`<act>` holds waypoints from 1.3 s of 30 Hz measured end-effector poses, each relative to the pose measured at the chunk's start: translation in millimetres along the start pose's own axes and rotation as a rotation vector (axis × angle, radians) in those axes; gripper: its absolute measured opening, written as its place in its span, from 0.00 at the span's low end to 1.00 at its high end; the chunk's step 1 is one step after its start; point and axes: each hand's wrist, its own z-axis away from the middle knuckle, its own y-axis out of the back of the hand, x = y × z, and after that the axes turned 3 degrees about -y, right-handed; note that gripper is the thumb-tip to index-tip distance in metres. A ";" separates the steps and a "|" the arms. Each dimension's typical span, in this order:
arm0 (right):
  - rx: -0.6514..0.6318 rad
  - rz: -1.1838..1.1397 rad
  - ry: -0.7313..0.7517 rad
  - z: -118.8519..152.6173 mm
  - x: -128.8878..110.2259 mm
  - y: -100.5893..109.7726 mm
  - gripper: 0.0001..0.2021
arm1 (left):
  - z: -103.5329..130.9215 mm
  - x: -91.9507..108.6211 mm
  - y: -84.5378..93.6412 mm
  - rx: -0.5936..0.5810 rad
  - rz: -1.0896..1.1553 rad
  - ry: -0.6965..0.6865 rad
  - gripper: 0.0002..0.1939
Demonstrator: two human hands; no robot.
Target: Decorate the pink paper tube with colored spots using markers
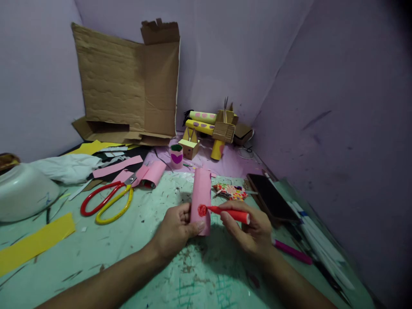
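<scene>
My left hand (175, 225) grips the lower part of a pink paper-covered tube (201, 189), which stands roughly upright above the table. A scribbled red spot (202, 210) shows on its near side, and purple marks edge its right side. In my right hand (252, 225) is a red marker (233, 213), its tip at the right edge of the red spot. Close behind the right hand lies a small colourful patterned piece (231, 191). A purple marker (292, 252) rests on the table right of that hand.
Scissors (111, 199) with red and yellow handles lie at left, near pink paper (154, 174) and a yellow strip (38, 240). A phone (272, 197) is at right. Behind are a small pink cup (176, 156), cardboard animal figures (223, 131) and a large cardboard piece (128, 81).
</scene>
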 end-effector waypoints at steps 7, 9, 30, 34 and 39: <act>-0.013 0.017 -0.014 0.9 1.4 -1.3 0.06 | -1.0 -3.5 3.1 0.000 -0.005 0.005 0.22; -0.029 0.017 -0.012 0.9 1.7 -1.7 0.05 | -1.2 -4.3 2.9 -0.002 -0.008 0.000 0.21; -0.061 0.048 0.082 3.5 3.6 -4.0 0.08 | 2.1 2.6 -5.5 0.061 -0.135 0.001 0.19; -0.042 0.059 0.078 2.7 2.7 -4.8 0.08 | 2.0 3.0 -3.9 0.061 -0.146 0.000 0.20; -0.062 0.030 0.051 3.8 3.3 -5.1 0.07 | 2.1 2.5 -4.3 0.052 -0.138 0.001 0.19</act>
